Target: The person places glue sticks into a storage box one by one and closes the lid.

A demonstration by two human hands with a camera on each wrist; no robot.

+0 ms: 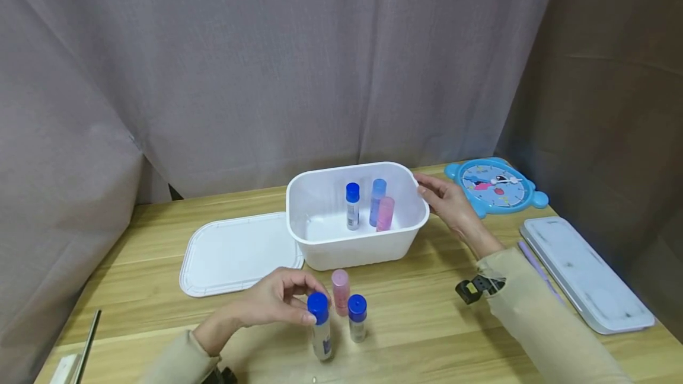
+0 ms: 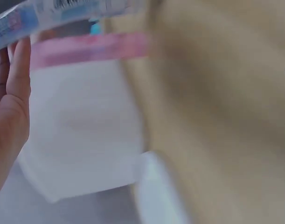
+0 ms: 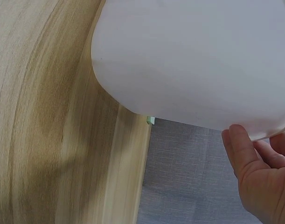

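**Bottles at the white tub: positions on inspection**

Grey curtain closes off the back and left of the scene, with a brown panel on the right. Below it sits a wooden table point(image 1: 427, 313) bearing all items noted.

A white tub point(image 1: 356, 245) stands at the middle of the table, open at the top. Inside it stand 3 bottles: one with a dark blue cap point(image 1: 352, 205), one pale blue point(image 1: 377, 201) and one pink point(image 1: 385, 213), the last 2 touching or nearly so. The white lid point(image 1: 235, 253) lies flat on the table just beside the tub's left side.

In front of the tub stand 3 more bottles, close together: a pink bottle point(image 1: 340, 291) nearest the tub, a short blue-capped bottle point(image 1: 357, 317) to its right, and a taller blue-capped bottle point(image 1: 321, 326) nearest the person.

The left hand point(image 1: 277, 300) has its fingers curled around the cap end of the taller blue-capped bottle, pinching it; this bottle is upright. The left wrist view is blurred but shows fingers point(image 2: 21, 70) against that bottle.

The right hand point(image 1: 445, 200) rests at the tub's right rim, fingers loosely extended. The right wrist view shows fingertips point(image 3: 240, 144) touching the tub's outer edge.

Right of the tub lie a blue toy clock point(image 1: 496, 185) and a long white tray point(image 1: 584, 271), well apart from the bottles.
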